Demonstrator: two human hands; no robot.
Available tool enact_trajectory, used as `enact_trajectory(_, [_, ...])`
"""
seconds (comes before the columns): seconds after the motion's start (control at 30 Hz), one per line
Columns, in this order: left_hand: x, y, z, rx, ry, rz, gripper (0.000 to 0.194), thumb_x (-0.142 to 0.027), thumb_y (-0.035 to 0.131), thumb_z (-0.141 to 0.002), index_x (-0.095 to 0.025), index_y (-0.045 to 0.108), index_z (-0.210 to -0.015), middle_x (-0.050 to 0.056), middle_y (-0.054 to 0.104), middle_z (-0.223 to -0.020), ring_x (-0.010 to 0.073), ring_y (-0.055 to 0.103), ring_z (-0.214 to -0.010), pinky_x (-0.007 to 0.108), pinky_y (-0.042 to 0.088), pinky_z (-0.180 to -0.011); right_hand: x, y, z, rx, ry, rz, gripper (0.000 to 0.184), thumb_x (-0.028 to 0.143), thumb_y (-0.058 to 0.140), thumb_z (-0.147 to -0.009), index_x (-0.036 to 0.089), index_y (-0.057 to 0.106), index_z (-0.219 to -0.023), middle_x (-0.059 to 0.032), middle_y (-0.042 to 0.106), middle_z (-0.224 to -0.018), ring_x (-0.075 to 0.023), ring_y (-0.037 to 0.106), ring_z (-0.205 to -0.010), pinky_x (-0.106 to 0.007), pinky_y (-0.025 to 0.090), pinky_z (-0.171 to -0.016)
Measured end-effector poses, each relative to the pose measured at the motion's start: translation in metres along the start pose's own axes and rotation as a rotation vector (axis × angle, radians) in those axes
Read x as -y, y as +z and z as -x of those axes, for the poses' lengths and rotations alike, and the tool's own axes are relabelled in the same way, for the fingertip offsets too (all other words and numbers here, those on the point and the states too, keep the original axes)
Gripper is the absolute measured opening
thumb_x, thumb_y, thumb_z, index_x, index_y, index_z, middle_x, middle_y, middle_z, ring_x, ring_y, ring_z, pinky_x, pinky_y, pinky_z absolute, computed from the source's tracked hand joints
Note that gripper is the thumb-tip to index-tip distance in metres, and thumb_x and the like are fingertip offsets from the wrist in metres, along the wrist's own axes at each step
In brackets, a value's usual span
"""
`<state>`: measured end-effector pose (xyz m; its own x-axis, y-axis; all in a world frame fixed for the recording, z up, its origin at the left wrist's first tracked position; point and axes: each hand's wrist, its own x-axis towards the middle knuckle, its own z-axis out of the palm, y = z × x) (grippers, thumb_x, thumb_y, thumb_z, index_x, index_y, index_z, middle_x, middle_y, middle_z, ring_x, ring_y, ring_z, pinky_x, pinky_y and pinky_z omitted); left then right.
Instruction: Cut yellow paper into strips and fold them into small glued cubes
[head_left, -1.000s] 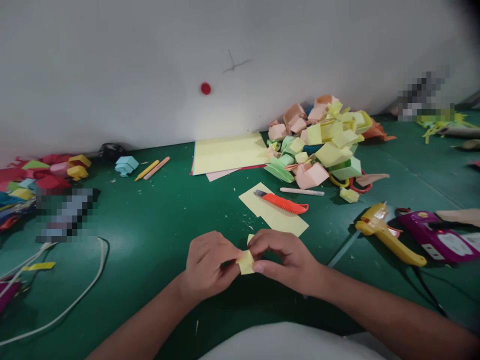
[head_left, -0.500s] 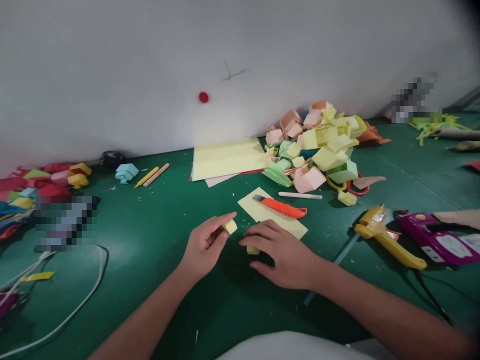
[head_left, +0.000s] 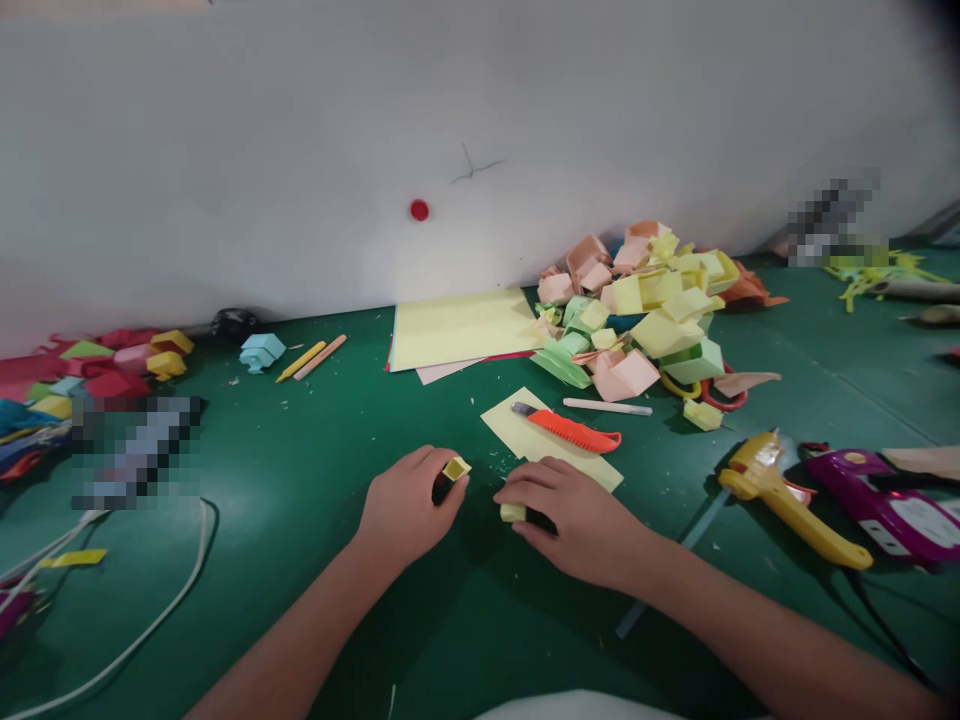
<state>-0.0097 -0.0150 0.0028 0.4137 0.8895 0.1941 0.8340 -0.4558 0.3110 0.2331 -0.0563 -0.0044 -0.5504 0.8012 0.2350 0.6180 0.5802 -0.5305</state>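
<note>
Between the thumb and fingers of my left hand (head_left: 412, 505) is a small yellow paper box (head_left: 457, 468), its open side facing up toward me. My right hand (head_left: 574, 520) pinches a second small yellow paper piece (head_left: 513, 512), boxlike in shape; the fingers partly cover it. The two hands are a short way apart above the green table. Just beyond my right hand, an orange utility knife (head_left: 574, 431) lies on a cut sheet of yellow paper (head_left: 506, 422). A pale pen (head_left: 607, 407) rests behind the knife.
A heap of folded paper pieces (head_left: 637, 310) leans by the wall at back right. A yellow glue gun (head_left: 795, 505) with its glue stick lies right, beside a purple device (head_left: 885, 500). Yellow sheets (head_left: 461, 330) lie at the back. A white cable (head_left: 199, 560) curves at left.
My hands were together on the yellow paper and have moved apart, each with its own piece. The left hand has turned its box so the opening shows. The view has shifted slightly.
</note>
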Motion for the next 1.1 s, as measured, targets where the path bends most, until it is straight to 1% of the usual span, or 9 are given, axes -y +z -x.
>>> enact_trajectory(0.2, [0.005,0.002,-0.002,-0.020,-0.055,-0.030,0.025,-0.021,0.058,-0.090,-0.024,0.065,-0.114,0.003,0.070,-0.092,0.0180,0.067,-0.073,0.025,0.044,-0.057,0.002,-0.001,-0.001,0.009,-0.007,0.011,0.034,0.013,0.068,-0.087,0.024,0.066,-0.119,-0.0087,0.069,-0.116,-0.0269,0.063,-0.107,-0.047,0.053,-0.092])
enact_trajectory(0.33, [0.011,-0.001,-0.004,-0.083,-0.108,-0.069,0.026,-0.022,0.058,-0.089,-0.022,0.065,-0.114,0.004,0.070,-0.086,0.0193,0.066,-0.071,0.025,0.042,-0.053,-0.001,-0.011,-0.002,-0.024,-0.005,0.039,0.036,0.022,0.070,-0.087,0.026,0.066,-0.122,-0.0093,0.068,-0.120,-0.0287,0.062,-0.111,-0.049,0.052,-0.095])
enact_trajectory(0.47, [0.023,-0.008,-0.009,-0.090,-0.221,-0.185,0.020,-0.031,0.056,-0.092,-0.022,0.067,-0.106,0.005,0.067,-0.081,0.0218,0.064,-0.069,0.025,0.034,-0.046,-0.021,-0.023,-0.003,-0.147,0.105,0.166,0.036,0.025,0.063,-0.091,0.027,0.062,-0.127,-0.0097,0.066,-0.129,-0.0327,0.056,-0.123,-0.054,0.049,-0.099])
enact_trajectory(0.57, [0.035,-0.009,-0.012,-0.115,-0.249,-0.188,0.018,-0.033,0.056,-0.091,-0.023,0.067,-0.101,0.004,0.065,-0.078,0.0206,0.062,-0.065,0.024,0.031,-0.044,-0.043,-0.025,-0.002,-0.233,0.194,0.320,0.041,0.024,0.061,-0.091,0.026,0.059,-0.131,-0.0108,0.065,-0.130,-0.0358,0.054,-0.125,-0.058,0.046,-0.102])
enact_trajectory(0.67, [0.041,-0.005,-0.014,-0.146,-0.249,-0.165,0.018,-0.034,0.057,-0.090,-0.024,0.066,-0.102,0.003,0.064,-0.078,0.0204,0.062,-0.064,0.024,0.032,-0.043,-0.058,-0.022,-0.001,-0.221,0.291,0.391,0.042,0.024,0.059,-0.091,0.025,0.058,-0.132,-0.0120,0.065,-0.132,-0.0382,0.055,-0.126,-0.059,0.047,-0.101])
enact_trajectory(0.77, [0.041,-0.002,-0.015,-0.192,-0.238,-0.206,0.032,-0.037,0.059,-0.089,-0.022,0.062,-0.117,0.007,0.066,-0.092,0.0235,0.065,-0.073,0.025,0.038,-0.046,-0.064,-0.021,-0.001,-0.166,0.376,0.373,0.041,0.023,0.052,-0.094,0.025,0.057,-0.134,-0.0105,0.063,-0.137,-0.0378,0.057,-0.126,-0.058,0.050,-0.098])
enact_trajectory(0.87, [0.036,-0.002,-0.014,-0.343,-0.138,-0.243,0.039,-0.038,0.060,-0.091,-0.018,0.058,-0.125,0.012,0.064,-0.104,0.0287,0.065,-0.091,0.031,0.048,-0.058,-0.065,-0.022,-0.003,-0.161,0.400,0.336,0.043,0.020,0.050,-0.094,0.026,0.056,-0.135,-0.0094,0.063,-0.138,-0.0363,0.057,-0.127,-0.057,0.051,-0.098])
enact_trajectory(0.97, [0.027,0.001,-0.011,-0.458,0.097,-0.202,0.031,-0.031,0.062,-0.091,-0.019,0.061,-0.120,0.012,0.064,-0.105,0.0285,0.063,-0.096,0.037,0.052,-0.075,-0.064,-0.023,-0.004,-0.183,0.392,0.298,0.046,0.017,0.053,-0.090,0.026,0.055,-0.136,-0.0100,0.064,-0.135,-0.0363,0.057,-0.127,-0.057,0.051,-0.100])
enact_trajectory(1.1, [0.008,0.012,-0.011,-0.346,0.309,-0.122,0.022,-0.025,0.063,-0.094,-0.021,0.066,-0.115,0.008,0.067,-0.103,0.0239,0.063,-0.093,0.038,0.050,-0.081,-0.063,-0.019,-0.005,-0.203,0.393,0.234,0.048,0.015,0.056,-0.086,0.028,0.057,-0.132,-0.0093,0.065,-0.132,-0.0358,0.059,-0.124,-0.054,0.054,-0.095])
